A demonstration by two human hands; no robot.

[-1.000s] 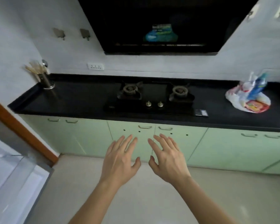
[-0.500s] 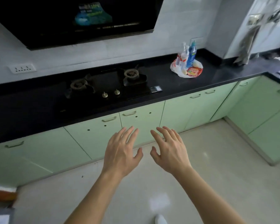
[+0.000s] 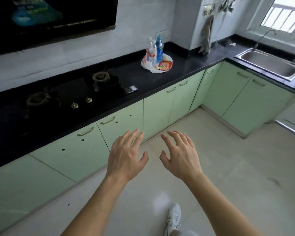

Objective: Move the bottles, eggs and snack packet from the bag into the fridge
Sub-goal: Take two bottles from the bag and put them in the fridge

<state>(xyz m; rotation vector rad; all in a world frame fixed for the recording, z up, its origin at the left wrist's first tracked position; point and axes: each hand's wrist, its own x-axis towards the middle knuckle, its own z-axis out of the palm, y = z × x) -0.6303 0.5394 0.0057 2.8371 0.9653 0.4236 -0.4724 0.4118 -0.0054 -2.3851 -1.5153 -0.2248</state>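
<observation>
Both hands, left (image 3: 126, 155) and right (image 3: 180, 156), hang empty over the floor, fingers spread loosely. The bag (image 3: 153, 66) sits on the desk (image 3: 182, 68) right of the stove (image 3: 78, 92), holding bottles (image 3: 155, 48), eggs (image 3: 166, 57) and snack packet (image 3: 164, 65).

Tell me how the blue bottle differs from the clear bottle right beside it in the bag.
Colour: the blue bottle is blue, cap included; the clear bottle is see-through with a pale cap. Label: the clear bottle carries a red and white band, the blue bottle shows no red. Place: the blue bottle stands right of the clear bottle. Both stand upright in the white bag on the black counter.
</observation>
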